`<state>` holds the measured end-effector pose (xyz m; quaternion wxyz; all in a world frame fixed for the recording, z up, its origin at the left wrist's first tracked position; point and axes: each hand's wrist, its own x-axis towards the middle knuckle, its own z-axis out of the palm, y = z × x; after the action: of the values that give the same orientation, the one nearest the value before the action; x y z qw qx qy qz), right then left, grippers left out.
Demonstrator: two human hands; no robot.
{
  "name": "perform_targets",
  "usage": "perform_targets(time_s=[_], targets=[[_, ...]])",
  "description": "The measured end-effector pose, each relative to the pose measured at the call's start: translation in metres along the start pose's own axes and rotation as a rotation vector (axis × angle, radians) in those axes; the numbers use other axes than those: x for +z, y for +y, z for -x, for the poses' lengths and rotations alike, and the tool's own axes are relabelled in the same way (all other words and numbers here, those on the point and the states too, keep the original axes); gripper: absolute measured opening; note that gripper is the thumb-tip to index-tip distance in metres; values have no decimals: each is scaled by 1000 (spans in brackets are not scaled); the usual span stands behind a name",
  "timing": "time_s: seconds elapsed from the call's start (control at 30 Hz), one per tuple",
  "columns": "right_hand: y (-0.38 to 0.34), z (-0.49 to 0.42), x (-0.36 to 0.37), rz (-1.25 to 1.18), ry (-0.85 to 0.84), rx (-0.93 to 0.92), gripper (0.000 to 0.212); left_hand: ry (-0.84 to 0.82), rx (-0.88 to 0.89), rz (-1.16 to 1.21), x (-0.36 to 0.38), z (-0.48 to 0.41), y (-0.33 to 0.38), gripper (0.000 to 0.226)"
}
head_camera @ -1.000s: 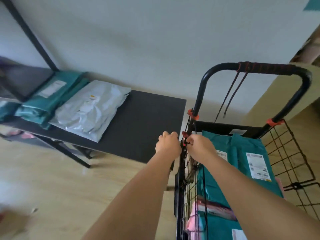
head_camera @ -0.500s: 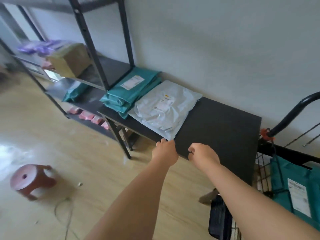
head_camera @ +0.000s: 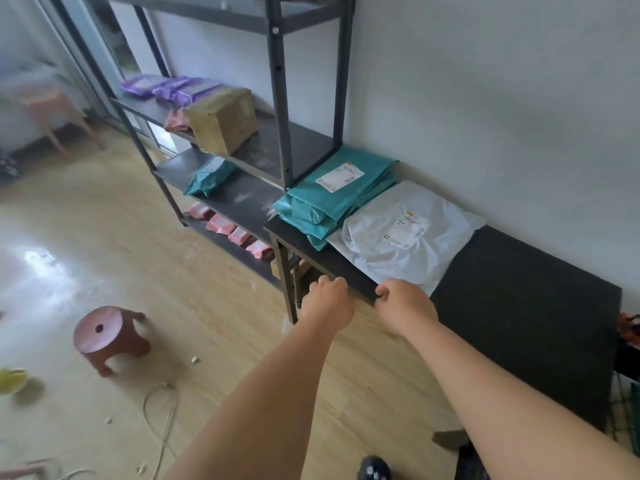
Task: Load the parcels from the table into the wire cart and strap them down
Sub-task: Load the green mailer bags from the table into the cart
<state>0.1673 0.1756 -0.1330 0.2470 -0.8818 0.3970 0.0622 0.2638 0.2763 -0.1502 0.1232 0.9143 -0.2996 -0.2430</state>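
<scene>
A silver-grey parcel (head_camera: 398, 251) lies on the black table (head_camera: 519, 306), its near corner at the front edge. A stack of teal parcels (head_camera: 332, 199) sits to its left at the table's end. My left hand (head_camera: 327, 303) hovers with curled fingers just in front of the table edge and holds nothing. My right hand (head_camera: 405, 306), also curled, is at the edge beside the silver parcel's corner. Only a sliver of the wire cart (head_camera: 627, 344) shows at the far right, with an orange clip.
A dark metal shelf rack (head_camera: 280, 109) stands left of the table with a cardboard box (head_camera: 221, 119), purple packets (head_camera: 166, 88), a teal packet (head_camera: 207, 176) and pink packets (head_camera: 228, 232). A brown stool (head_camera: 107, 337) and a loose cable (head_camera: 162, 420) are on the floor.
The view has swung left from the cart to the table. Both hands left the cart's strap at its left post and moved to the table's front edge by the silver parcel.
</scene>
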Motion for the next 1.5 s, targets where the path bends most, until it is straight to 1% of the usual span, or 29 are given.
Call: perform_targets(time_s=[0.17,0.27,0.57,0.77,0.9,1.07,1.17,1.2,1.27,1.4,1.5], targets=[[-25,-33,5,-30,-13,-19,36,19,-11,-6,-16,-27,-16,35],[-38,-63,0,-36,-15,-36,34,44,-27,23,-33,-52,-21,38],[-65,-177,-35,-47,1,-39,21,75,-29,-10,-85,-156,-4,37],[-74,-239,-45,-89,-29,-32,37,87,-64,-4,-98,-211,4,35],[-78,-266,-42,-131,-55,34,45,76,-67,-13,-104,-240,2,39],[-85,-301,-43,-124,-32,134,34,69,-41,-18,-115,-284,0,41],[-86,-318,-39,-135,-6,212,18,58,-12,-39,-120,-309,-2,41],[-86,-322,-38,-144,1,239,18,58,-1,-40,-121,-316,-2,40],[-86,-330,-37,-195,19,280,26,56,17,-34,-124,-329,0,42],[-87,-338,-31,-427,93,359,48,57,50,-60,-125,-348,-2,50],[-88,-342,-25,-519,178,411,51,25,55,-62,-121,-358,-7,55]])
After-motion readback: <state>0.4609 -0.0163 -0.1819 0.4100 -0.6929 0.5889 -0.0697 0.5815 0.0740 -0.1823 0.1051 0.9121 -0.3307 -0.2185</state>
